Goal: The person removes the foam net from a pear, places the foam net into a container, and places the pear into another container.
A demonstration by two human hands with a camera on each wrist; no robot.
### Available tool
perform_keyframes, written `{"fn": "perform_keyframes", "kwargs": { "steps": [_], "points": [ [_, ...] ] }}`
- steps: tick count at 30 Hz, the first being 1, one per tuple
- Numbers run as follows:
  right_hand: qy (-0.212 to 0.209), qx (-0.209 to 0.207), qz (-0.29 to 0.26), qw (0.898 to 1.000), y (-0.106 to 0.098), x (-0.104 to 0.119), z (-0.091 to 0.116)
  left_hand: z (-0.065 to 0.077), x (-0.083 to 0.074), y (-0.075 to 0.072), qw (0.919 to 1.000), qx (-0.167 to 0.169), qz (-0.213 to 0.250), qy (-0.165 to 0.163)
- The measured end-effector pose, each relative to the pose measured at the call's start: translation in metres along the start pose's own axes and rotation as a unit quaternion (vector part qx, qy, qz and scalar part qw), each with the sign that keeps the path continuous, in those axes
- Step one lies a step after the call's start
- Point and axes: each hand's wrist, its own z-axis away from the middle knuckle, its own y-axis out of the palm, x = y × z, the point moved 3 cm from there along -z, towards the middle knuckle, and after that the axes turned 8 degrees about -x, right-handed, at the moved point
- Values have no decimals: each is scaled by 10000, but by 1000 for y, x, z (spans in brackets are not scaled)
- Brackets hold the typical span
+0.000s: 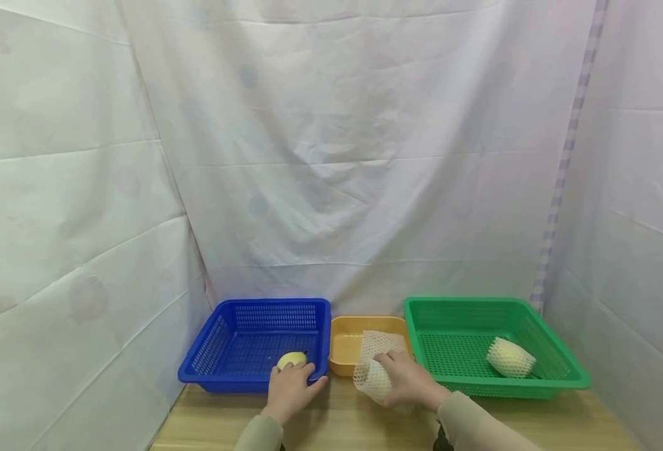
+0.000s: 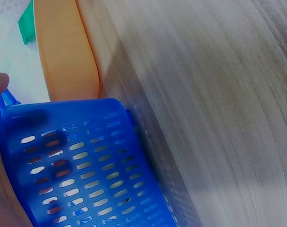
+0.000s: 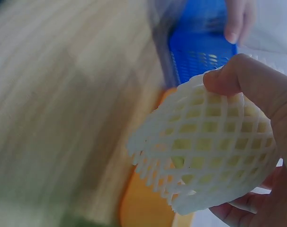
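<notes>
My right hand point(image 1: 407, 379) grips a pale yellow-green fruit in a white foam net sleeve point(image 3: 205, 142) above the table's front. In the right wrist view the thumb presses the sleeve from above, with fingers beneath; the sleeve's loose end hangs past the fruit. White netting point(image 1: 381, 341) also lies across the orange tray; whether it is the same piece I cannot tell. My left hand point(image 1: 292, 391) reaches over the near rim of the blue basket point(image 1: 252, 338), fingers spread at a bare yellow-green fruit point(image 1: 292, 359). Its fingertips are partly hidden, so contact is unclear.
An orange tray point(image 1: 343, 322) stands between the blue basket and a green basket point(image 1: 450, 347). Inside the green one, on the right, lies another netted fruit point(image 1: 510, 358). White cloth point(image 1: 331, 156) hangs behind and at both sides of the wooden table point(image 1: 213, 419).
</notes>
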Motion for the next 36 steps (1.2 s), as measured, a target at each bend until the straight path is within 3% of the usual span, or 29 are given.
{"fn": "perform_keyframes", "kwargs": {
  "steps": [12, 25, 30, 36],
  "points": [
    [-78, 384, 206, 9990, 35, -6, 10, 0, 0, 2, 10000, 17, 37, 43],
    [-245, 319, 417, 9983, 49, -6, 14, -1, -2, -1, 10000, 84, -19, 35],
    [-140, 186, 484, 9986, 52, -5, 15, -1, -1, -2, 10000, 83, 30, -6],
    [100, 325, 450, 9984, 57, -7, 16, -3, 1, -5, 9998, 153, 148, -52]
  ]
}}
